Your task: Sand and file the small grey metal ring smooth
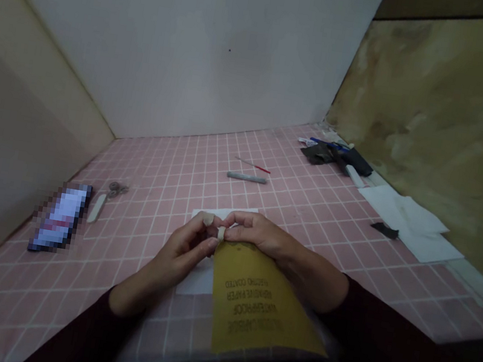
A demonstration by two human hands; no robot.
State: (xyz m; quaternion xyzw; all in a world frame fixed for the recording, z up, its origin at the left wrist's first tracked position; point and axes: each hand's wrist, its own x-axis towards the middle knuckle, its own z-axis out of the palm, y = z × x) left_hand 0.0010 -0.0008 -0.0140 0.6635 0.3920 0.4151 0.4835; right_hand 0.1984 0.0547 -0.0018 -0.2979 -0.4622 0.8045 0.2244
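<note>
A yellow-backed sheet of sandpaper (257,300) with dark printing hangs over the front edge of the table. My right hand (263,233) is closed on its far end, fingers bent over the top. My left hand (188,246) is curled beside it, thumb and fingers pinching at a small cream-coloured piece (221,233) that lies between the two hands. The kind of this piece is too small to make out. A pale wrap (208,220) shows on a left finger. Beneath the hands lies a white sheet of paper (196,278), partly covered.
A phone (61,218), a white nail-file-shaped stick (97,208) and a small grey heap (117,188) lie left. Ahead are a grey rod (246,177) and a thin red-handled tool (262,169). White papers (421,234), a black scrap (384,229) and dark pouches (357,161) lie right.
</note>
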